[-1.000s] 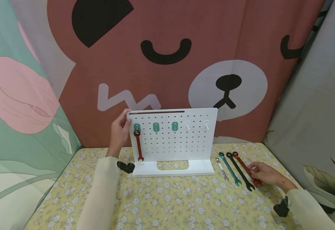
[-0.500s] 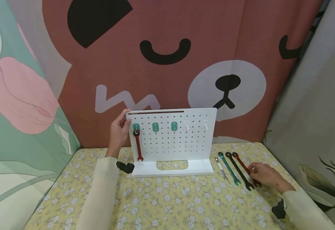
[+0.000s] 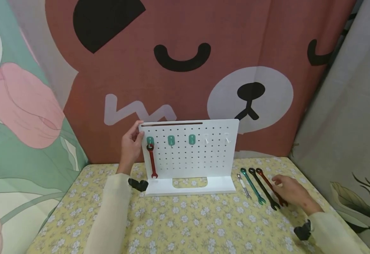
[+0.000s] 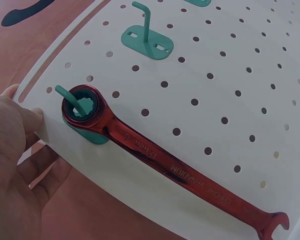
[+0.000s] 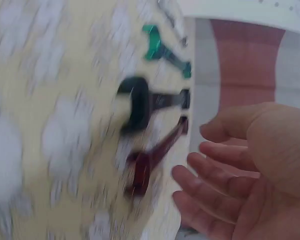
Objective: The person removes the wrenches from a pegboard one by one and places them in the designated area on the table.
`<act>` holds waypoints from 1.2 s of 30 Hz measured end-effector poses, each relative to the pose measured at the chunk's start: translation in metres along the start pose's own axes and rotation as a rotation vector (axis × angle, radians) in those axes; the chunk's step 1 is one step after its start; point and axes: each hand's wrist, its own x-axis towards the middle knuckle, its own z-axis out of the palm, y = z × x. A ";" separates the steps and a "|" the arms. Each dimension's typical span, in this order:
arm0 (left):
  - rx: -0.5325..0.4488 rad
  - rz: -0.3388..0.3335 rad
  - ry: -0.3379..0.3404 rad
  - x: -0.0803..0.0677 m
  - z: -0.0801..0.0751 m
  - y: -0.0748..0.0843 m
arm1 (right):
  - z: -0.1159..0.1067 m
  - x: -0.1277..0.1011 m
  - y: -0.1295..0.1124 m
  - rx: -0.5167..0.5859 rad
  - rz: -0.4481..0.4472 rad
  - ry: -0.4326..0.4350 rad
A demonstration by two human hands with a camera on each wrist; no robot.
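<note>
My left hand grips the upper left edge of a white pegboard stand. A red combination wrench hangs by its ring end on the leftmost green hook, just beside that hand. Over on the right, my right hand hovers next to a second red wrench lying on the table, partly covering it in the head view. In the right wrist view its fingers are loosely bent, apart from the wrench and holding nothing. To the left lie a black wrench, a green wrench and a small silver wrench.
Two more green hooks, a middle one and another, and two clear hooks with a left one stick out from the board. A yellow flowered cloth covers the table. A printed curtain hangs behind.
My right hand was at the lower end of the table's red wrench; it has lifted slightly and its fingers have come away. The left hand stays on the board.
</note>
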 end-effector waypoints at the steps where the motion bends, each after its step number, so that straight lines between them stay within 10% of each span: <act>1: 0.000 0.002 0.003 0.000 0.000 0.000 | 0.001 -0.001 -0.005 0.006 -0.024 0.028; 12: 0.001 -0.001 -0.004 0.000 -0.002 0.001 | 0.027 0.001 -0.072 0.153 -0.258 0.211; 36: -0.030 -0.011 -0.012 0.001 -0.001 0.001 | 0.110 0.041 -0.219 0.430 -0.512 0.088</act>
